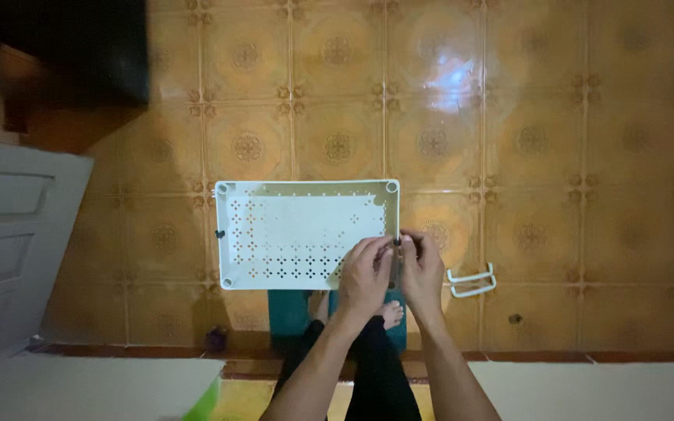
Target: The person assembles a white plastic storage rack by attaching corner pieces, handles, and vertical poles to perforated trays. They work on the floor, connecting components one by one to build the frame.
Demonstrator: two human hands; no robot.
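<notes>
Orange patterned floor tiles point(532, 140) around white perforated tray point(298, 226), white handle piece point(471, 280) nearby.

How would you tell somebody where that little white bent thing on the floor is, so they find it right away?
Start at the orange patterned tile floor and find the white tray with holes in the middle, where the left hand and right hand meet at its corner. Just right of the hands lies the white bent piece. It is the only thin, loose white bar lying on the tiles.
</notes>
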